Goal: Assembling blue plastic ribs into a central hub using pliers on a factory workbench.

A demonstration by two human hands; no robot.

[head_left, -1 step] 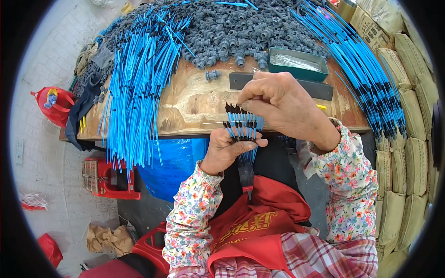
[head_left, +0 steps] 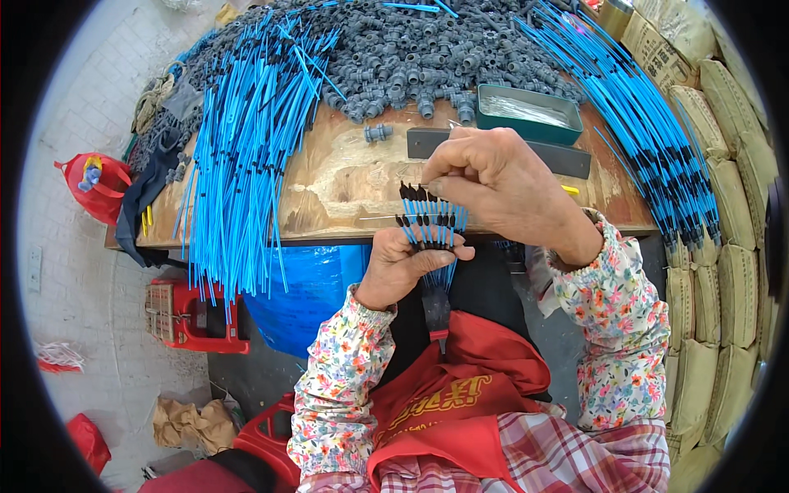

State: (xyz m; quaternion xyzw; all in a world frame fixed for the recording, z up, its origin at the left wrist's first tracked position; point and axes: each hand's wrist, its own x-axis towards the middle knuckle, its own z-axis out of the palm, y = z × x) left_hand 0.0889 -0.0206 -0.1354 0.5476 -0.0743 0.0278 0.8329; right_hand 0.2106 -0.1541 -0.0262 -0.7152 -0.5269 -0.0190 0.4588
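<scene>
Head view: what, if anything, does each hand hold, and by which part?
The left hand holds a bundle of blue rods near its black-tipped upper end. The right hand is at the black tips; whether it pinches anything cannot be told.

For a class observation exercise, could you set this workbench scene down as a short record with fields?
Left grip: closed around a fan of black-sleeved blue rods
Right grip: thumb and forefinger at the fan's black ends; anything pinched unclear
Across fan: thin pale wire
Surface: wooden workbench
Bench back: heaped grey pipe fittings
Green tin: holds pale wires
Bench left: loose blue rods
</scene>
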